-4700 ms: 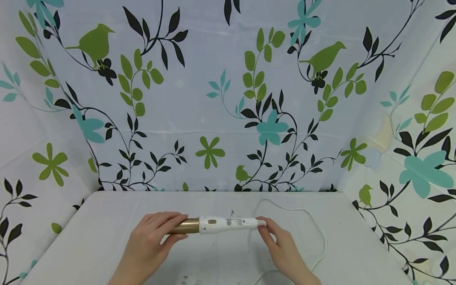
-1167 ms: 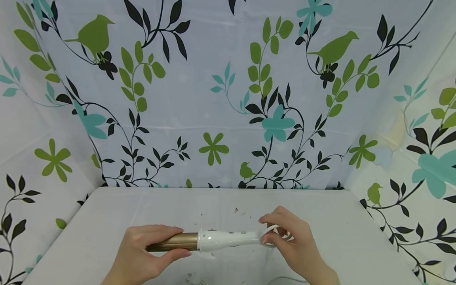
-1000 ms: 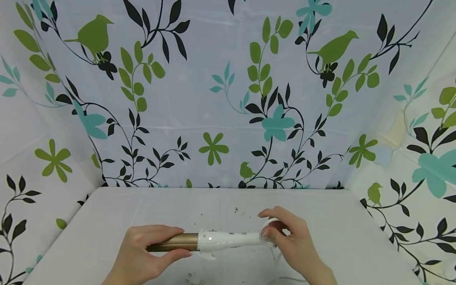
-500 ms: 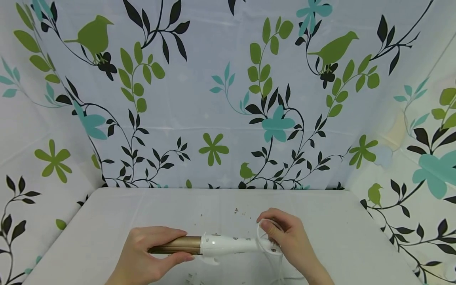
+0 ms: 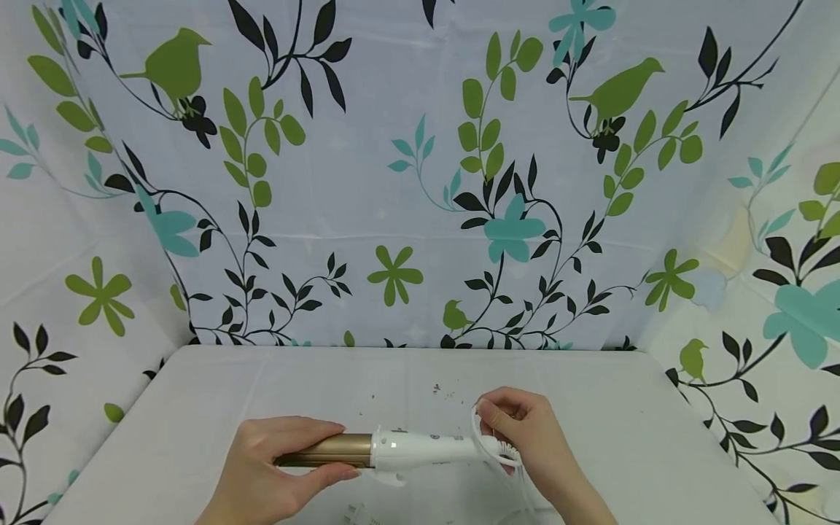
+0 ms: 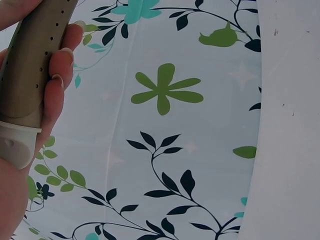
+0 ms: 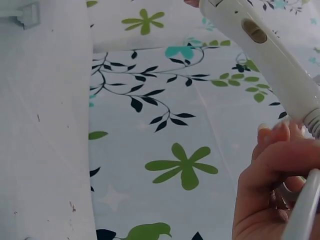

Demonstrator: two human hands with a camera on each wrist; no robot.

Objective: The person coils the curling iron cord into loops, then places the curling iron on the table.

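Note:
A curling iron [image 5: 423,450] with a white handle and gold barrel lies level across the head view, barrel to the left. My left hand [image 5: 256,467] grips the barrel between thumb and fingers; in the left wrist view small holes dot the gold barrel [image 6: 30,70]. At the handle's right end, my right hand [image 5: 534,445] pinches the white cord [image 5: 481,437], which loops over the ribbed cord base. The right wrist view shows the handle [image 7: 280,60] with its gold switch, and the cord [image 7: 302,210] passing through the curled fingers.
A pale plug [image 5: 357,514] lies at the table's near edge, below the iron. Small dark specks [image 5: 436,389] dot the white tabletop [image 5: 590,394]. Patterned cloth [image 5: 367,146] with leaves and birds hangs behind and at both sides.
My right hand has gone from the cord base to drawing the cord into a loop around the handle's end. The iron has turned about its length and come slightly nearer; my left hand kept its grip.

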